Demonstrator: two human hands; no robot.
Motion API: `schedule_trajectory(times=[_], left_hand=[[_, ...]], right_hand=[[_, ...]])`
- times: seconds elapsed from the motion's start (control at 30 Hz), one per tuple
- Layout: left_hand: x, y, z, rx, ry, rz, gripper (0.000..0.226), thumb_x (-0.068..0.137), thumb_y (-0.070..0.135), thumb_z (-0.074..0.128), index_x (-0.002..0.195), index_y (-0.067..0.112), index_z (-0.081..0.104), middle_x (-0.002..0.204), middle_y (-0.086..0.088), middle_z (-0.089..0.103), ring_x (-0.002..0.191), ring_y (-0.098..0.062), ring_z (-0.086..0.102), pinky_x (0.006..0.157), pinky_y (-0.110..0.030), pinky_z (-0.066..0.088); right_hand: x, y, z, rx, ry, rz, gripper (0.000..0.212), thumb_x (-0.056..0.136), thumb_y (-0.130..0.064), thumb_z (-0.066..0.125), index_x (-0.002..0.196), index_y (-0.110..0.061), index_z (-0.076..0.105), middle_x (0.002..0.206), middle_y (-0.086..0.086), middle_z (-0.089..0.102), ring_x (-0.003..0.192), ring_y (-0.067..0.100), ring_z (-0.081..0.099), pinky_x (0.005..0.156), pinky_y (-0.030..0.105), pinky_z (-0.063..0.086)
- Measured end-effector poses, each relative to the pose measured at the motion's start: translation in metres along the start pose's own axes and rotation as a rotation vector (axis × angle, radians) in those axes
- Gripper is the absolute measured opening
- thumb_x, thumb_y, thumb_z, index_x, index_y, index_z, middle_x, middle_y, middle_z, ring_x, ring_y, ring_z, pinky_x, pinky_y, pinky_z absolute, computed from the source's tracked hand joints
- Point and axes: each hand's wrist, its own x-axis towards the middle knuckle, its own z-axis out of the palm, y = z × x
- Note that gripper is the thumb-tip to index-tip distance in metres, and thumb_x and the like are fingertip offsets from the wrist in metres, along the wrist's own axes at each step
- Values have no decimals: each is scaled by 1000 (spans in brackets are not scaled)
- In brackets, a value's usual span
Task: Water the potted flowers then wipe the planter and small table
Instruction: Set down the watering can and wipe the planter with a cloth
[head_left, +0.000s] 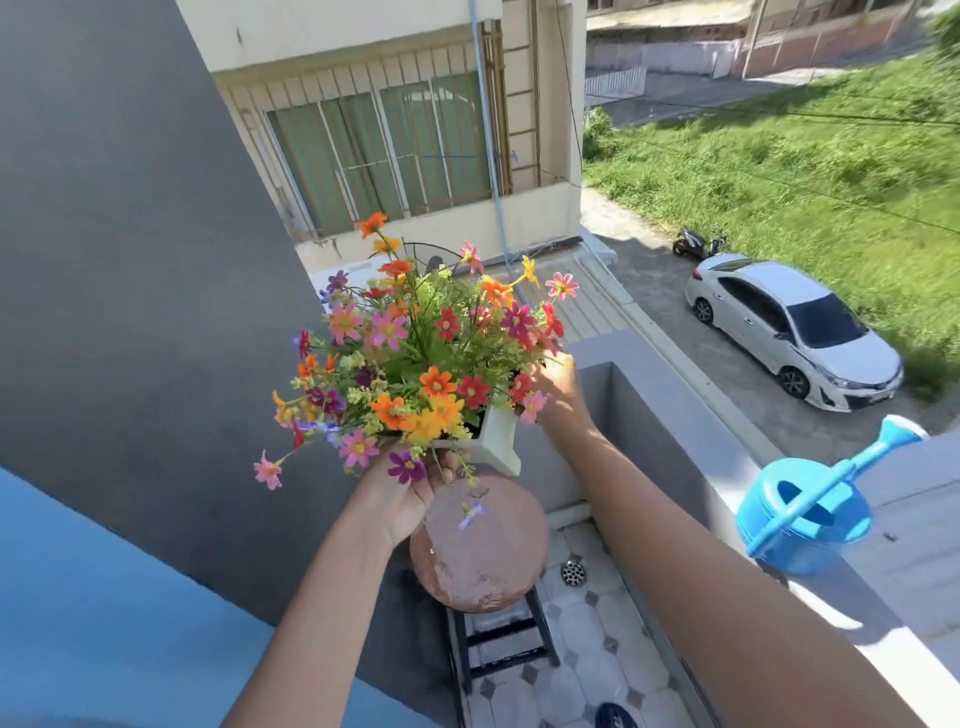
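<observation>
A: What's nearest?

B: Two bare forearms reaching forward from the bottom edge. Under them is a tiled floor (597, 675) with a round drain (573, 572) set into it.

A: And the hands?

B: The left hand (402, 499) is cupped under the near side of the white planter (497, 441), fingers curled up against its base. The right hand (558, 387) is on the planter's far right side, half buried in the blooms. Its fingers seem to wrap the rim, but the petals hide them, so I cannot tell the exact grip.

A: Where is the planter itself?

B: Held between both hands, tilted, over the back part of the small round table (480, 545). Whether its base touches the tabletop, I cannot tell. The flowers (415, 353) spill out of it in orange, pink, red, purple and yellow, leaning left and away from the person.

A: The table?

B: A worn, reddish round top on dark legs, standing on the tiles just beside the grey balcony wall (670, 415).

A: Anything else within reach?

B: A blue watering can (805, 512) sits on top of the wall ledge to the right, spout pointing up and away, well apart from the planter.

A: Farther off?

B: A dark grey wall (130, 260) on the left, a pale building with barred windows (384, 156) behind the flowers. Below, a white car (789, 327) is parked near a scooter (696, 243), with grass (805, 156) beyond.
</observation>
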Motion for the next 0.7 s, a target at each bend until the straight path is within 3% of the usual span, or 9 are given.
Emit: schedule_trajectory(times=[0.1, 0.13, 0.2, 0.27, 0.33, 0.4, 0.5, 0.63, 0.7], left_hand=[[1, 0, 2, -7, 47, 10, 31, 101, 0, 24, 82, 7, 48, 80, -19, 52, 51, -19, 60, 35, -17, 46], [2, 1, 3, -26, 68, 16, 33, 101, 1, 23, 80, 7, 48, 79, -16, 53, 60, -21, 57, 34, -16, 44], [7, 2, 4, -57, 96, 30, 36, 102, 3, 22, 78, 8, 49, 73, -10, 52, 67, -22, 52, 33, -15, 42], [10, 5, 2, -62, 141, 34, 36, 103, 3, 23, 77, 8, 48, 63, -7, 52, 62, -20, 53, 33, -15, 41], [12, 7, -3, -94, 143, 27, 36, 102, 2, 23, 75, 8, 48, 53, -5, 53, 44, -15, 56, 33, -15, 42], [12, 6, -7, -133, 122, 16, 36, 101, 2, 22, 75, 7, 47, 46, -5, 56, 34, -13, 55, 34, -16, 43], [12, 5, -10, -145, 90, 5, 36, 99, 1, 22, 76, 8, 48, 54, -10, 56, 36, -14, 57, 35, -17, 46], [10, 6, -8, -70, 94, 12, 34, 101, 2, 26, 75, 8, 48, 69, -13, 52, 51, -18, 56, 35, -17, 46], [8, 7, -6, -48, 95, 4, 34, 101, 2, 28, 73, 8, 48, 63, -12, 54, 47, -17, 57, 34, -17, 45]], right_hand=[[-2, -5, 8, -95, -104, -3, 42, 86, 0, 49, 77, -37, 30, 79, -18, 30, 66, -12, 39, 62, 3, 36], [-11, -11, 13, -34, -59, -51, 50, 90, 9, 43, 73, -36, 30, 76, -14, 32, 63, -9, 40, 58, 5, 36], [-32, -6, 26, -47, 47, -148, 41, 92, 3, 48, 67, -30, 43, 82, -1, 47, 70, 6, 47, 62, 11, 35], [-59, 12, 38, -71, 20, -244, 22, 94, -8, 54, 74, -18, 58, 106, 4, 53, 95, 15, 52, 82, 17, 39], [-79, 43, 46, -111, -32, -270, 12, 95, -21, 54, 90, -17, 64, 120, 1, 53, 108, 15, 54, 91, 29, 44], [-89, 64, 49, -149, -6, -204, 17, 94, -36, 49, 95, -28, 65, 123, -6, 52, 108, 15, 57, 86, 43, 51], [-87, 69, 50, -65, -5, -104, 14, 93, -36, 51, 88, -37, 63, 116, -12, 51, 99, 22, 63, 80, 52, 54], [-76, 32, 45, 143, 6, -55, 24, 98, -10, 54, 79, 4, 62, 108, 6, 49, 68, 25, 63, 56, 40, 55], [-67, 11, 42, 201, 6, -66, 29, 99, -7, 52, 72, 4, 58, 98, 10, 52, 58, 18, 58, 49, 34, 48]])
